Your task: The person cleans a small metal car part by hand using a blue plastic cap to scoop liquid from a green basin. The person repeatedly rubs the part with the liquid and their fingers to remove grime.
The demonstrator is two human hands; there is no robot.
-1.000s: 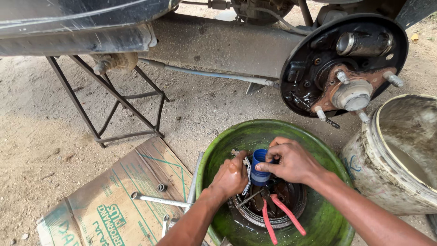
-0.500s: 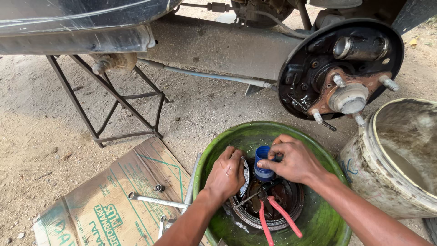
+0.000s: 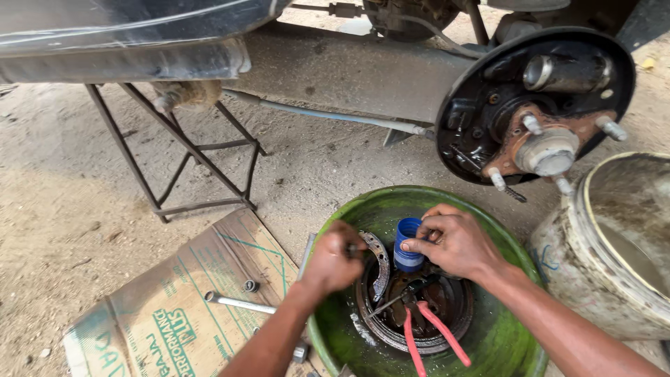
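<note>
Since half a second ago the left hand [image 3: 333, 262] has slid off the blue cap [image 3: 407, 244] toward the green basin's [image 3: 488, 335] left rim, now fisted on the curved brake shoe [image 3: 378, 262]. Inside the basin lie a brake drum [image 3: 412, 318] and red-handled pliers [image 3: 426, 328]. The right hand [image 3: 457, 243] arches over the drum, fingertips pinching the cap at basin centre.

Blue ribbed cup [image 3: 407, 244] upright beside curved brake shoe [image 3: 379, 260]
</note>
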